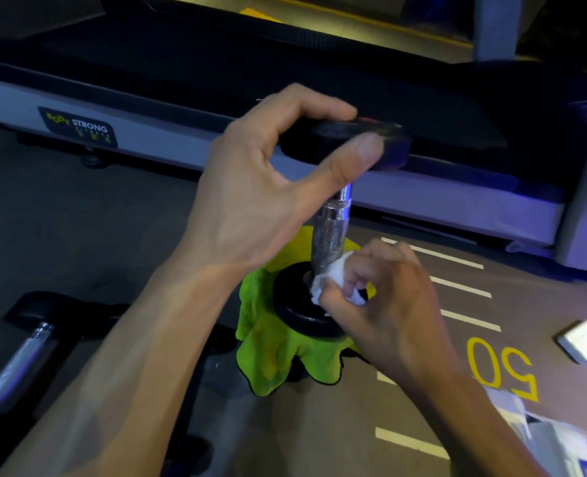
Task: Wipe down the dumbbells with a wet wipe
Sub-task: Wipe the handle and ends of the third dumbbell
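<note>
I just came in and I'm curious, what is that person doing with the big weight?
A person is cleaning a dumbbell that stands on end on a green cloth. The left hand grips its top weight to steady it. The right hand pinches a white wet wipe against the bottom of the shiny handle. Another dumbbell lies to the left.

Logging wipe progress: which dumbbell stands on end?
The black-headed, chrome-handled dumbbell on the green cloth, gripped by the left hand. The other dumbbell lies flat at lower left.
</note>
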Available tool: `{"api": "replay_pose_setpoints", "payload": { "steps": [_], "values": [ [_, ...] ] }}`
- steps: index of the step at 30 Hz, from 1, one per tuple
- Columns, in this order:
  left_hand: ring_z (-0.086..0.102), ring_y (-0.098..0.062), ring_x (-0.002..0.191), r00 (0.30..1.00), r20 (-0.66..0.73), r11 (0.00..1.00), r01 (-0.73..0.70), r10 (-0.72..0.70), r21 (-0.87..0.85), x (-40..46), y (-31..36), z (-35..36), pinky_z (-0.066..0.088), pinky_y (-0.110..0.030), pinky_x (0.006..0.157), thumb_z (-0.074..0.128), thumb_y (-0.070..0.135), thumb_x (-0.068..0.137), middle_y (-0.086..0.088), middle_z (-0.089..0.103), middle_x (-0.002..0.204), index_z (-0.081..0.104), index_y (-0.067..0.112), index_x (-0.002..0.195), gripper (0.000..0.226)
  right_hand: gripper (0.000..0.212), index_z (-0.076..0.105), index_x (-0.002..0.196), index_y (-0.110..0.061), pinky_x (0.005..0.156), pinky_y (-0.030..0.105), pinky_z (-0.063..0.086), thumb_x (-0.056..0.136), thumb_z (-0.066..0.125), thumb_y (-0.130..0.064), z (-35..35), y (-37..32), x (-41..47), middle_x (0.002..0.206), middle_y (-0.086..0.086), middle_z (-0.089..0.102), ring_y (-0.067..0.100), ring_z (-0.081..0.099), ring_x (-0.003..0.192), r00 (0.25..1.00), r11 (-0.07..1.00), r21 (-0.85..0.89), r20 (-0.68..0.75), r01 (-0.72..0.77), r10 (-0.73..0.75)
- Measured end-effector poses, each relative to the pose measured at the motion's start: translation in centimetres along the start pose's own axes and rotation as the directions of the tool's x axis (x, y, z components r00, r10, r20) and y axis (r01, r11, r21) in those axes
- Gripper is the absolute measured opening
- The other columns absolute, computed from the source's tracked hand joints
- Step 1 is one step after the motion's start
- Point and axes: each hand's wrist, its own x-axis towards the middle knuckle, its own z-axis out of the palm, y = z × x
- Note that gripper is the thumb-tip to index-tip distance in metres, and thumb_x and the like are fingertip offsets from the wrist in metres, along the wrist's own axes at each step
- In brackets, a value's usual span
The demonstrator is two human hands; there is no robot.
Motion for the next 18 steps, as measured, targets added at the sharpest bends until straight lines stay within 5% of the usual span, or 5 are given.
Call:
{"api": "replay_pose_setpoints", "payload": {
  "steps": [4,6,10,15,18],
  "values": [
    [0.067,-0.006,0.097,1.000,-0.020,1.000,0.018,-0.019,-0.014,0.3,-0.3,-0.2,0.054,-0.031,0.094,0.084,0.045,0.086,0.008,0.075,0.104,0.070,0.020,0.110,0.037,0.037,0.051,0.054,-0.024,0.067,0.014,0.041,0.080,0.076,-0.025,-1.4,2.1,-0.5,0.082,-0.015,0.063,0.002,0.060,0.080,0.990,0.972,0.198,-0.030,-0.128,0.136],
    [0.067,-0.009,0.098,1.000,-0.009,1.000,0.020,-0.020,-0.003,0.5,-0.4,-0.3,0.054,-0.033,0.094,0.083,0.044,0.087,0.005,0.075,0.105,0.070,0.020,0.108,0.034,0.035,0.054,0.054,-0.017,0.064,0.019,0.043,0.080,0.076,-0.024,-2.1,2.8,-0.8,0.087,-0.011,0.065,0.007,0.062,0.080,0.979,0.952,0.248,-0.044,-0.182,0.199],
    [0.068,-0.023,0.104,0.998,0.062,1.000,-0.001,-0.001,0.027,1.1,-0.1,-1.0,0.055,-0.038,0.097,0.080,0.037,0.090,-0.006,0.075,0.112,0.069,0.017,0.106,0.028,0.036,0.050,0.054,-0.022,0.057,0.014,0.034,0.079,0.076,-0.027,-2.3,1.9,-0.5,0.069,-0.008,0.057,0.008,0.055,0.065,0.979,0.966,0.194,-0.082,-0.169,0.188],
    [0.069,-0.024,0.119,0.985,0.171,1.000,0.015,-0.010,-0.026,1.4,-0.2,-2.3,0.054,-0.040,0.107,0.075,0.033,0.094,-0.009,0.073,0.127,0.063,0.023,0.110,0.022,0.043,0.064,0.065,-0.024,0.067,0.014,0.038,0.091,0.061,-0.058,-2.0,-0.1,0.2,0.075,-0.011,0.060,0.003,0.057,0.079,0.985,0.997,0.040,0.164,-0.067,0.059],
    [0.067,-0.024,0.123,0.983,0.184,0.998,0.025,-0.015,-0.055,1.3,-0.5,-2.5,0.051,-0.040,0.111,0.073,0.032,0.095,-0.010,0.071,0.130,0.062,0.023,0.112,0.022,0.036,0.066,0.077,-0.023,0.074,0.020,0.040,0.094,0.047,-0.048,-2.7,-0.6,0.0,0.085,-0.011,0.061,0.006,0.055,0.091,0.951,0.996,0.079,0.309,-0.050,0.023]
  ]
}}
